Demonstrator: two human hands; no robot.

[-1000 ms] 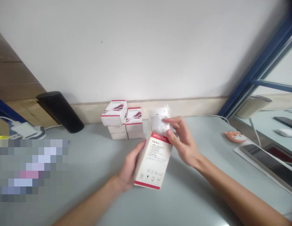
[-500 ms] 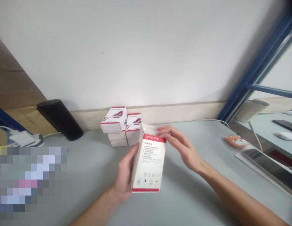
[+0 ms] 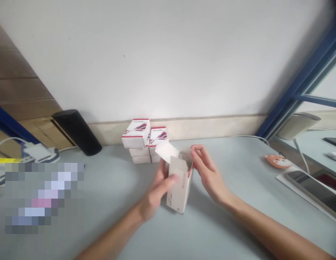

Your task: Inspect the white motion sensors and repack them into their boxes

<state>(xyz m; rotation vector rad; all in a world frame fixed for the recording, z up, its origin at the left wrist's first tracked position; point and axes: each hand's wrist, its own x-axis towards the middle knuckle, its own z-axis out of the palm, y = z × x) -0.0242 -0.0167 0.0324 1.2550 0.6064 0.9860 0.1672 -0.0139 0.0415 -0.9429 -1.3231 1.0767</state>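
Observation:
A white and red detector carton stands slightly tilted on the table, its plain side facing me. Its white top flap sticks out open to the left. Clear plastic wrap shows at its open end, and what lies inside is hidden. My left hand grips the carton's side with its fingers and thumb. My right hand is at the top corner, with its fingertips closed on the carton's rim.
Behind the hands, several white and red boxes stand in two stacks on the grey table by the wall. A black cylinder lies left, an orange fox-shaped object right, and a dark tablet lies at the right edge.
The carton has turned and dropped towards the table, its top flap now open to the left. The plastic-wrapped item seen above it earlier now sits at or inside the opening. My right hand has closed on the rim.

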